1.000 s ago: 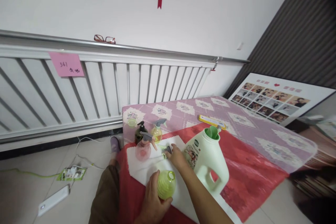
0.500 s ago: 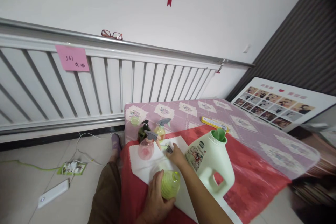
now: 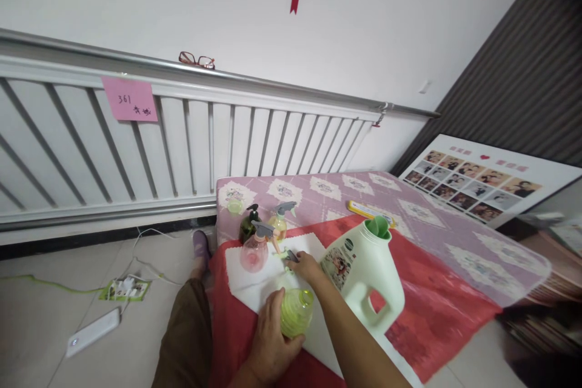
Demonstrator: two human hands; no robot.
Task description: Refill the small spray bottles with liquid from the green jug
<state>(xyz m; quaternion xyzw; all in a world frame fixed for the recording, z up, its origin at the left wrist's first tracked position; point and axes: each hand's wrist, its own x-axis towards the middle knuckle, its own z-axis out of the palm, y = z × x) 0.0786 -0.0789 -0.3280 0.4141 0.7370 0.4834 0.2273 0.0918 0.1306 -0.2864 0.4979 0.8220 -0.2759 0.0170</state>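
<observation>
Bottle (image 3: 296,314), yellow-green, open-necked, sits in left hand (image 3: 274,339) half-curled round its side, likely for steadiness, while right hand (image 3: 308,267), nearly closed, pinches grey spray head (image 3: 291,256).

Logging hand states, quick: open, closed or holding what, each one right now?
Left hand: closed around the translucent yellow-green bottle.
Right hand: at the grey trigger spray head; whether it is gripped cannot be told.

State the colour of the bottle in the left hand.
The bottle is yellow-green, seen best in the head view.
</observation>
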